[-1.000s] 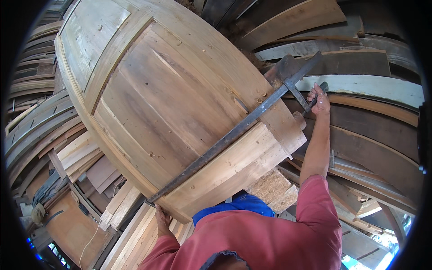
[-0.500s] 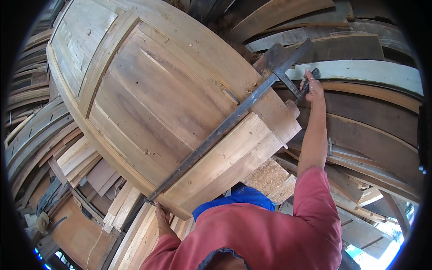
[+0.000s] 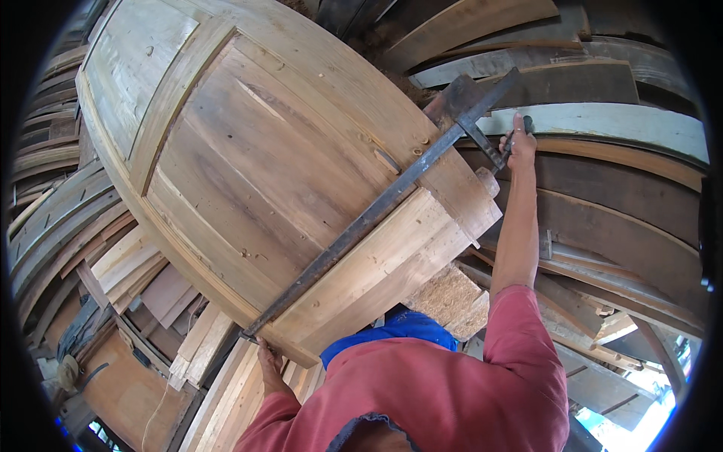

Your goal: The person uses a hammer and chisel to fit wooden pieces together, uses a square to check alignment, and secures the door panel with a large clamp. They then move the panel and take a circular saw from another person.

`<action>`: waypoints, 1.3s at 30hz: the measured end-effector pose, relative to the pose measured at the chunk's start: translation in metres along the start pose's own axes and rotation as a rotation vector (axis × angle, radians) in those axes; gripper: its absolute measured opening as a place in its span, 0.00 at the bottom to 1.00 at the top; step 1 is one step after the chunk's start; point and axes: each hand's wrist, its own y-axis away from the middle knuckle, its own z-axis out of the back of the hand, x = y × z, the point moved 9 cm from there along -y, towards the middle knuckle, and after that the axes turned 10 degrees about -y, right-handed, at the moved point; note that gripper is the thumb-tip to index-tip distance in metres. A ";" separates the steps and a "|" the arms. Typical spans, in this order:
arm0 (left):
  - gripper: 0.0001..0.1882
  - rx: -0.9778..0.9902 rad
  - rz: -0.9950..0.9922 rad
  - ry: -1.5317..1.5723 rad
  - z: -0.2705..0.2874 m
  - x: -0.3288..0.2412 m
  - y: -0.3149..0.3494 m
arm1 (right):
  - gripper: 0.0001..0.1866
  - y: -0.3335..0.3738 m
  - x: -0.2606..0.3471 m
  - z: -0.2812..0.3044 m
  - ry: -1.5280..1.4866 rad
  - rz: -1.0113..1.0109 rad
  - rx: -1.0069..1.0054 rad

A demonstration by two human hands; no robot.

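Crosswise, a long metal clamp (image 3: pixel 361 227) is lying over the wooden door (image 3: pixel 248 158) near its closer end.
The right hand (image 3: pixel 520 147) is clasping the handle (image 3: pixel 528 122), fingers clamped around it, past the door's right edge; the left hand (image 3: pixel 269 367) is sitting by the clamp's lower end, its fingers too hidden to tell whether they are gripping.

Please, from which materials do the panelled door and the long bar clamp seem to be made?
The panelled door looks like wood, seemingly unpainted: grain and knots show. The long bar clamp is probably iron or steel, dull and worn: its bar is dark with greyish patches.
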 end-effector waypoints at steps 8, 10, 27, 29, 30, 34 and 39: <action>0.28 0.011 0.007 0.005 -0.006 -0.003 0.001 | 0.11 -0.019 -0.025 0.000 -0.224 -0.200 0.347; 0.27 0.028 0.016 0.019 -0.001 0.000 -0.002 | 0.13 -0.014 -0.016 0.006 -0.035 -0.087 0.167; 0.27 -0.360 0.015 -0.563 0.018 -0.041 0.038 | 0.23 0.132 0.063 -0.032 1.008 0.757 -0.093; 0.27 -0.364 -0.104 -0.776 -0.003 -0.074 0.057 | 0.18 0.155 0.026 -0.029 0.687 0.607 0.272; 0.26 -0.319 -0.070 -0.887 -0.005 -0.084 0.061 | 0.15 0.162 -0.010 -0.028 0.551 0.550 0.454; 0.24 -0.173 0.021 -1.082 0.001 -0.106 0.073 | 0.15 0.241 -0.136 -0.067 0.560 -0.085 0.590; 0.20 -0.161 -0.058 -1.166 -0.018 -0.142 0.097 | 0.23 0.253 -0.188 -0.092 -0.060 -0.379 0.308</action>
